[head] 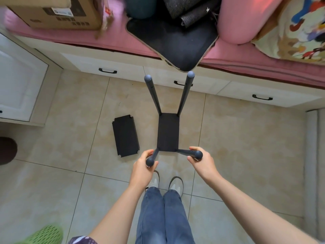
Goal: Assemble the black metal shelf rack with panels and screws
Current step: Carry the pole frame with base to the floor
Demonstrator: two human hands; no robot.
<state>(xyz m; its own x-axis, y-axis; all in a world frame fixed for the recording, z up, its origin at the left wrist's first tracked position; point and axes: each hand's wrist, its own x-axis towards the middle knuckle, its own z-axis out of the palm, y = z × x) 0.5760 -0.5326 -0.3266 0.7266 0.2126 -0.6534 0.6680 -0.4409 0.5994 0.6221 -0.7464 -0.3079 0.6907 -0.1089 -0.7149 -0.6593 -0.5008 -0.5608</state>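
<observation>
Your left hand (143,167) and right hand (199,158) each curl round a near post, left post (152,158) and right post (189,153), likely steadying the upright rack (168,132) on the tiles. A spare shelf panel (125,136) lies flat just beside it, probably awaiting fitting.
</observation>
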